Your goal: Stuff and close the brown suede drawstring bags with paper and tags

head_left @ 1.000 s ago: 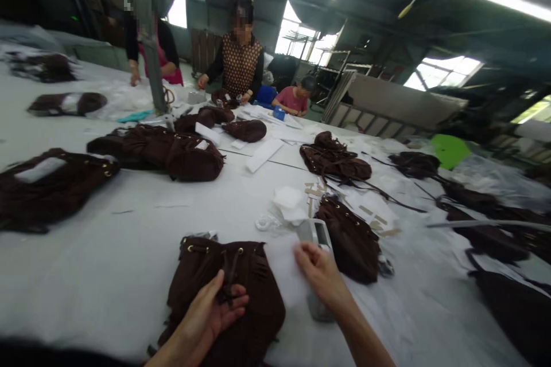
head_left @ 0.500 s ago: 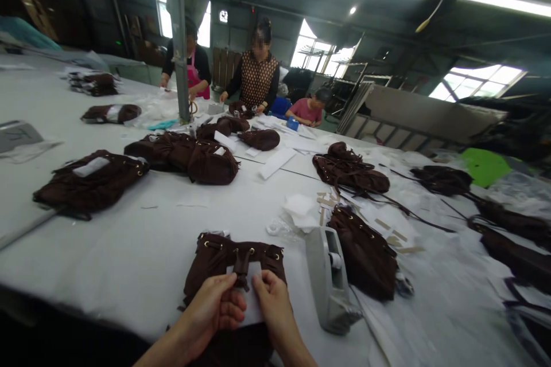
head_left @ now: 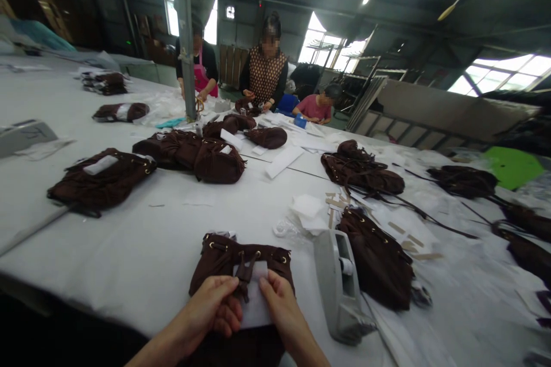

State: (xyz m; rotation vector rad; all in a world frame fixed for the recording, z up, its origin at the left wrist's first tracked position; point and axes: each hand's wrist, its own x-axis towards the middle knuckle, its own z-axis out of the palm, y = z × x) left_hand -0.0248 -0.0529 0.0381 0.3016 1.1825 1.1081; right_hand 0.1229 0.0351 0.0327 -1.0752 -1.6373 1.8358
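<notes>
While both hands press a white sheet [head_left: 255,304] against the brown drawstring bag [head_left: 241,266] at the near tabletop [head_left: 142,241] edge, the left hand [head_left: 215,309] pinches the drawstring tab and the right hand [head_left: 279,309] lies flat, fingers extended. Risk: the sheet may slip or crease; the tape dispenser [head_left: 340,287] just right could be knocked.

Two bare hands, left hand [head_left: 214,309] and right hand [head_left: 280,312], entering from the bottom edge of the view. Bare forearms behind them, no sleeves in sight up to the frame's edge. No gloves, no rings, no watch or bracelet on the visible wrists. Short, unpainted nails where the fingertips show. Slim fingers, knuckles plain. Left forearm partly in shadow at the lower edge; nothing more of the body within the frame.
</notes>
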